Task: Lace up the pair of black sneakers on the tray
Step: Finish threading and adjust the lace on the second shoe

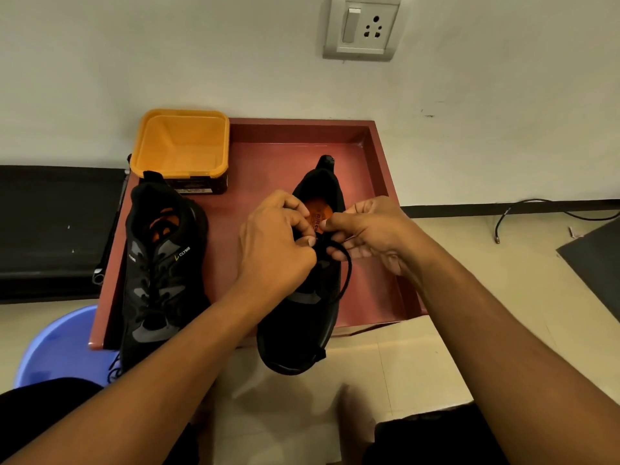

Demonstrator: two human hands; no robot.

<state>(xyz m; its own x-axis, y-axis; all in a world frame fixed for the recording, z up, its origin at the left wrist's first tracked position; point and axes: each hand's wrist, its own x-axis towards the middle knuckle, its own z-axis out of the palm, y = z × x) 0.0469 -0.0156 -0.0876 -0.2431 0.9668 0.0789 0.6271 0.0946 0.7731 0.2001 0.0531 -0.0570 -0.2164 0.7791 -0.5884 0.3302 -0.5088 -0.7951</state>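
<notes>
Two black sneakers lie on a dark red tray (375, 152), toes toward me. The left sneaker (161, 263) has grey panels and laces threaded through it. The right sneaker (302, 320) has an orange insole and sticks out over the tray's near edge. Both hands work above its tongue. My left hand (275, 243) has its fingers curled and pinches the black lace (347, 273) near the top eyelets. My right hand (369, 233) pinches the lace from the other side, and a loop hangs down the shoe's right flank.
An orange square tub (181, 146) stands at the tray's far left corner. A blue plastic stool (57, 344) shows under the tray at left, a black bench (50, 229) further left. A wall socket (362, 28) sits above. A black cable (536, 206) lies on the floor at right.
</notes>
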